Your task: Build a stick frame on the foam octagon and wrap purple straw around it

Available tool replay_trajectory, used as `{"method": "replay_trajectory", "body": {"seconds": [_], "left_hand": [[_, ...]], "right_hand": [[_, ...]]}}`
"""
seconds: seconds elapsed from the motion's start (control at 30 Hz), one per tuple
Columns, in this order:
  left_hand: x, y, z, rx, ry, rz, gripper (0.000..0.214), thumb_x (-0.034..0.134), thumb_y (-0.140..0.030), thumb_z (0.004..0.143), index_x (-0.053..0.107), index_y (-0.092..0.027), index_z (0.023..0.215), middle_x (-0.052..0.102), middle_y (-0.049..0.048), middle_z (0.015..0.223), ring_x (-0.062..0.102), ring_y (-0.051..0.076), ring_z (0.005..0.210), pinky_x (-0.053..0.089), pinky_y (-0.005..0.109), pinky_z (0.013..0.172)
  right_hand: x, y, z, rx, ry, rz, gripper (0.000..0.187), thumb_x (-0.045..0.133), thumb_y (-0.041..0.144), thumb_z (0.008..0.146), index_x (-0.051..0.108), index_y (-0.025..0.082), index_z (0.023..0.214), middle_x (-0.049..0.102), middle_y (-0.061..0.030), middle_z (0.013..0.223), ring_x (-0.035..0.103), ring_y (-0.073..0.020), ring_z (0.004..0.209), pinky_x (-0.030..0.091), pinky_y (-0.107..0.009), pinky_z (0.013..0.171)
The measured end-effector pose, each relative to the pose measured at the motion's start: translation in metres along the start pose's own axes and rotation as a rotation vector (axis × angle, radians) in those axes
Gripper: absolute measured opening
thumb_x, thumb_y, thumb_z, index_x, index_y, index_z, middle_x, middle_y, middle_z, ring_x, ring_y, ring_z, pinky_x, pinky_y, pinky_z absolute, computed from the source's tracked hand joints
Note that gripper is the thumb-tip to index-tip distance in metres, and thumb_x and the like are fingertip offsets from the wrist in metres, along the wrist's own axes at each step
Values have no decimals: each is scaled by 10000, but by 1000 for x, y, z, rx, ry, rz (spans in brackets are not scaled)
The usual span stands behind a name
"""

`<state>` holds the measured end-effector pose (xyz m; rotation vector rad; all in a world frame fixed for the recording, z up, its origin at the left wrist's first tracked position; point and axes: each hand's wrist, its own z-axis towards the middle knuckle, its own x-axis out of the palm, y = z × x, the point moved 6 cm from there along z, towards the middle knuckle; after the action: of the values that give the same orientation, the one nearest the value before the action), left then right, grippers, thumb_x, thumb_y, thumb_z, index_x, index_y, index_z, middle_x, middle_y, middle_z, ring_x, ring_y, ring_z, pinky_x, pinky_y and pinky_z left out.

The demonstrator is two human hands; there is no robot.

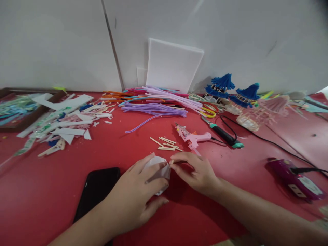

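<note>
My left hand [137, 191] has its fingers bent over a small white many-sided piece [159, 160], perhaps card or foam, and holds it at the red table. Part of that piece is hidden under the fingers. At its right edge, my right hand [198, 171] pinches a short pale wooden stick [172, 162] between thumb and fingertips. Whether the stick touches the white piece, I cannot tell. Just beyond my hands lies a loose group of similar short sticks [167, 148]. A pink glue gun [192, 137] rests behind my right hand.
A black phone [99, 184] lies beside my left forearm. Purple pipe cleaners [153, 108], a utility knife [222, 135] and white scraps [69, 131] lie farther back. Small blue-roofed models [220, 85] stand back right. A purple power strip [297, 179] with a cable sits at right.
</note>
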<state>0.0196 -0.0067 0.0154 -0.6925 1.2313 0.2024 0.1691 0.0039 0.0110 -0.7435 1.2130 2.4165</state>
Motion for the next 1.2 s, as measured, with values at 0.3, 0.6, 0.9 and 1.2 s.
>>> {"method": "replay_trajectory", "body": {"seconds": [0.3,0.6,0.9,1.2], "left_hand": [[2,-4,2,40,2,98,268,477,-244,867,623,-209,1089,606,89,1228,501,304,1201,434,508,1001],[7,-5,-1,97,7,187,370,512,-232,857,542,-195,1224,599,104,1246,489,330,1215,460,521,965],[6,-5,1,95,16,227,319,481,-250,875,569,-172,1172,619,86,1232,497,332,1209,472,500,969],[7,-5,0,92,31,222,358,495,-250,868,545,-170,1213,601,100,1251,486,337,1213,473,510,957]], "right_hand": [[-1,-1,-1,-6,17,-50,148,553,143,846,586,221,968,705,-23,873,672,-127,778,543,-228,706],[2,4,0,-55,37,1,126,519,148,860,584,212,946,694,-32,834,653,-134,755,534,-250,687],[2,3,0,-67,38,15,152,529,110,851,576,208,957,686,-28,846,640,-127,767,526,-237,694],[3,2,-1,-62,51,21,145,529,103,848,574,204,942,681,-35,840,638,-132,762,524,-238,684]]}}
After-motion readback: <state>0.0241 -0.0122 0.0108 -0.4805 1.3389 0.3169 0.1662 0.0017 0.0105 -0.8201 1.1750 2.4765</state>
